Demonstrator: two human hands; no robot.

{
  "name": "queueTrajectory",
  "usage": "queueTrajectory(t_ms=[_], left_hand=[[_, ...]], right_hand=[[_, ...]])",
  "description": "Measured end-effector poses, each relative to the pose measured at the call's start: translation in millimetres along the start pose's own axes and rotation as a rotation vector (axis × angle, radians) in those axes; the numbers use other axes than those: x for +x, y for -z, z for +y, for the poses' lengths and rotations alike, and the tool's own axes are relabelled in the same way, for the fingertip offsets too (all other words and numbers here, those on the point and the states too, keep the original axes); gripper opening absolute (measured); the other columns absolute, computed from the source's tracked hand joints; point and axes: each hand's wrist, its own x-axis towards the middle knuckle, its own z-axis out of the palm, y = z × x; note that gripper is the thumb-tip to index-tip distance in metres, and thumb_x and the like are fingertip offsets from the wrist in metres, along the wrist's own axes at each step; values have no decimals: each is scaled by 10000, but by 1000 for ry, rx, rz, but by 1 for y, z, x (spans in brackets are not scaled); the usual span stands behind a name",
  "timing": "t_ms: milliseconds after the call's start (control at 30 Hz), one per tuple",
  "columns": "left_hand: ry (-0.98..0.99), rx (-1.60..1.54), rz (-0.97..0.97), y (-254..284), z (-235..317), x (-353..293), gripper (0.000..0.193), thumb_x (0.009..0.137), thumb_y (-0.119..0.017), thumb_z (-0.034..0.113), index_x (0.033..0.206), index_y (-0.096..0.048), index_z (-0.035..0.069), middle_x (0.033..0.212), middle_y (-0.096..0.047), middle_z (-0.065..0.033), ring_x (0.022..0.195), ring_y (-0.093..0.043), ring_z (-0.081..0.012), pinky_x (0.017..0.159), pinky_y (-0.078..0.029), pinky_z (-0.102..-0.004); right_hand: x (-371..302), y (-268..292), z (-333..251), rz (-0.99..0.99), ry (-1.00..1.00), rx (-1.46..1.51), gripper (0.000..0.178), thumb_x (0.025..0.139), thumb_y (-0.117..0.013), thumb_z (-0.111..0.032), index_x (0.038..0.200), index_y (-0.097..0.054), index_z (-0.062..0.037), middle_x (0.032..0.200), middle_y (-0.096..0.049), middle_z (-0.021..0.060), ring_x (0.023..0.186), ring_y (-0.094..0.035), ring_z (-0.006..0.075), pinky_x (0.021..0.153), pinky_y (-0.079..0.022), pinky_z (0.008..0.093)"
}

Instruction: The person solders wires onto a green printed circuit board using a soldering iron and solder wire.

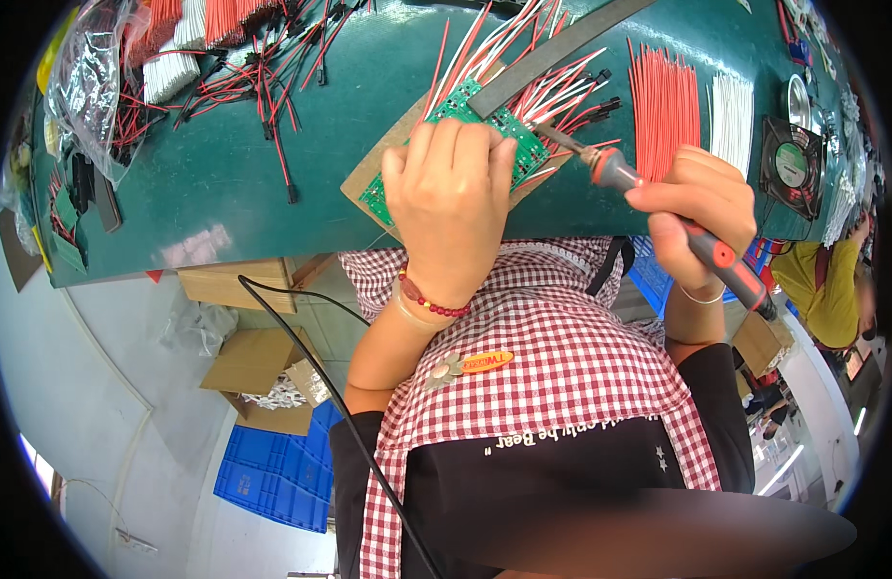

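My left hand (451,188) rests over the near part of a green circuit board (515,133), its fingers curled together. The fingertips are hidden, so what they pinch or press does not show. In my right hand (702,207) is a soldering iron (615,172) with a grey and red handle, its tip pointing left at the board's right edge. Beneath the board lies a brown cardboard sheet (364,179). Red and white wires (552,92) fan out from the board's far side, some ending in black connectors. A flat dark metal bar (547,58) lies across the board and wires.
Bundles of red wires (663,101) and white wires (731,121) lie right of the board, near a square black fan (792,166). Connector leads (272,92) and a clear plastic bag (94,82) occupy the left of the green table (320,227). A black cable (311,357) hangs at my left.
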Motion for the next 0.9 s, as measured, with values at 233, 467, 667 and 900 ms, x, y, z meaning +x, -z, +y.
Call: queueTrajectory(t_ms=[233,467,667,900], left_hand=[[82,-95,-24,17,3,-11,199,750,-754,170,785,-570,105,713,-532,-17,680,-518,-203,625,-342,-353],[159,-273,-4,28,5,-14,136,797,-694,31,843,-566,32,745,-513,-76,704,-568,-240,609,-455,-355],[318,-355,-89,30,1,-24,156,770,-714,11,845,-578,29,795,-532,-86,658,-583,-228,550,-466,-329],[153,-202,34,23,-4,-18,143,771,-698,-3,851,-584,31,818,-557,-81,660,-589,-222,537,-461,-319]], right_hand=[[-17,-4,-1,203,-80,137,298,848,-635,-271,931,-672,12,601,-559,74,485,-476,163,458,-357,299],[-29,-6,5,249,-71,218,314,831,-691,-224,1028,-626,12,682,-574,84,578,-518,155,539,-397,282],[-40,-21,-14,504,-397,234,216,769,-691,-61,956,-601,-2,684,-562,80,554,-458,116,513,-337,259],[-29,-31,-8,251,-290,257,156,723,-654,10,875,-622,-7,583,-537,36,469,-417,94,435,-284,246]])
